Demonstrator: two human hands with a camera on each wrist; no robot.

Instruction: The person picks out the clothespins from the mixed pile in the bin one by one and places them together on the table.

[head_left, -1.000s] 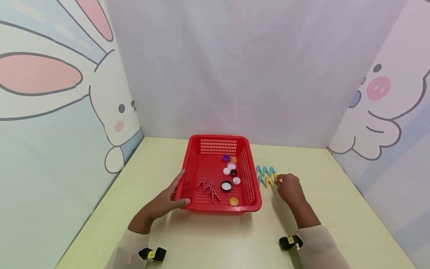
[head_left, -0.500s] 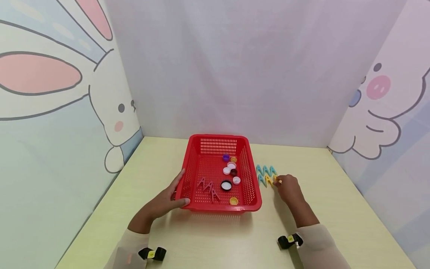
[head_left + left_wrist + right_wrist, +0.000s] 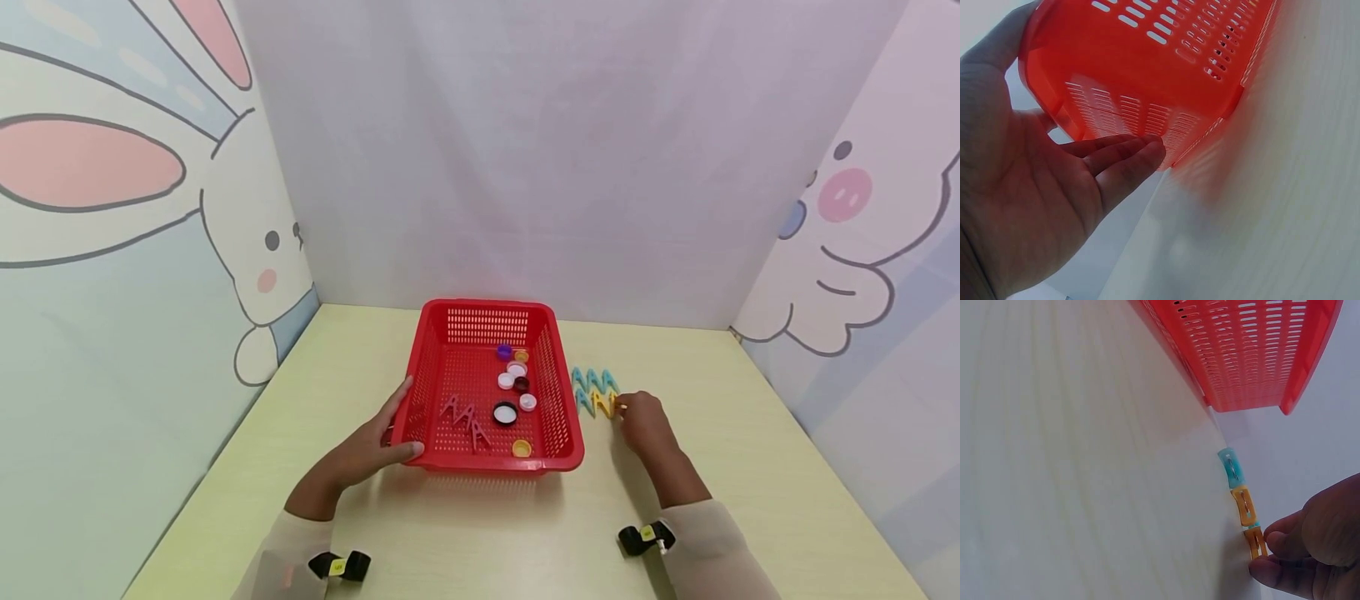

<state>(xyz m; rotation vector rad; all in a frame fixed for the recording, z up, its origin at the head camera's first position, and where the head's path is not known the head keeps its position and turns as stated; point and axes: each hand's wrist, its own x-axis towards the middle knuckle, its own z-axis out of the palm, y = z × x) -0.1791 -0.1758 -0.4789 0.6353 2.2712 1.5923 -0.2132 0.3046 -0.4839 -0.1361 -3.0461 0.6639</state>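
My left hand grips the near left corner of a red plastic basket, thumb over the rim. In the left wrist view its other fingers lie along the slotted outer wall. Right of the basket, my right hand pinches a yellow clothespin at the right end of a row on the table. A second yellow clothespin and a blue clothespin lie beside it in that row. Behind them runs a row of blue clothespins. The hand partly hides the pinched clothespin.
Inside the basket are several pink clothespins and bottle caps, among them a black-rimmed cap, a purple cap and a yellow cap. A pale curtain wall borders the light wooden table at the back.
My right hand has turned slightly and lowered the yellow clothespin into line beside the other yellow one. The left hand and basket stay in place.
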